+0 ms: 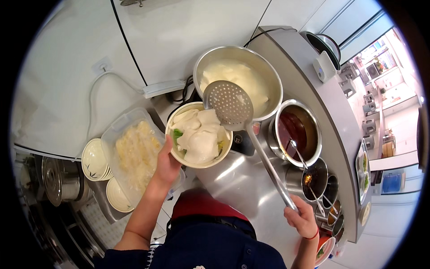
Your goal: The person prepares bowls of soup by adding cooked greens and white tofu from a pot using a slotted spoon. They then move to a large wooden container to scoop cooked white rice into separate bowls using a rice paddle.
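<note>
My left hand (168,163) grips the rim of a cream-coloured bowl (174,158). White, soft curd that looks like tofu pudding (200,138) is heaped in it, with some green leaves (177,133) showing at the side. In my right hand (302,217) is the long handle of a perforated metal skimmer (230,104). Its flat round head overlaps the bowl's far right rim; bits of white cling to it. Behind the skimmer stands a large steel pot (277,80) of the same pale curd.
To the right, a steel pot (317,134) holds dark red-brown sauce and a ladle. Several smaller steel containers (324,164) with spoons line the raised counter (322,101). On the left are a plastic tub (109,131) of pale yellowish food and stacked bowls (94,158). A power cord (90,101) hangs along the wall.
</note>
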A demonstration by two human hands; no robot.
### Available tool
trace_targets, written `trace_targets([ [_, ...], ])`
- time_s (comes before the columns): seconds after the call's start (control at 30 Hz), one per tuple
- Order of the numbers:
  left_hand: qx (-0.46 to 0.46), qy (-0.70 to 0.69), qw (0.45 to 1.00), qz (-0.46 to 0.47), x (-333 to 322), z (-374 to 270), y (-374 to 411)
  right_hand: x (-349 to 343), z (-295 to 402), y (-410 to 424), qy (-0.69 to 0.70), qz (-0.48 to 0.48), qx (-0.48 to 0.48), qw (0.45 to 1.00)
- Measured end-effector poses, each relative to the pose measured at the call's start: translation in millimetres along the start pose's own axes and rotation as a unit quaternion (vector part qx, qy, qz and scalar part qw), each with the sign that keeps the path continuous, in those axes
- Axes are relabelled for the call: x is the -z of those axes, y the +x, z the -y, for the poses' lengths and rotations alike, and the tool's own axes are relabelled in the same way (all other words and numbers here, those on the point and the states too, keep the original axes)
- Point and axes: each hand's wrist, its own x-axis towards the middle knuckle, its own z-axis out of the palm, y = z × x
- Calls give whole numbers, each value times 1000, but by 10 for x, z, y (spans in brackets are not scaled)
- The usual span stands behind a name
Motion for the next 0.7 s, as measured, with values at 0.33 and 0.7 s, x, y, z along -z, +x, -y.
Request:
trace_targets([
  [0.33,-10,0,1000,-2,-11,9,-3,-65,-35,66,-234,-43,187,953],
  [0.7,-9,11,1000,2,-217,-31,-23,-117,30,1463,-225,-213,329,892],
])
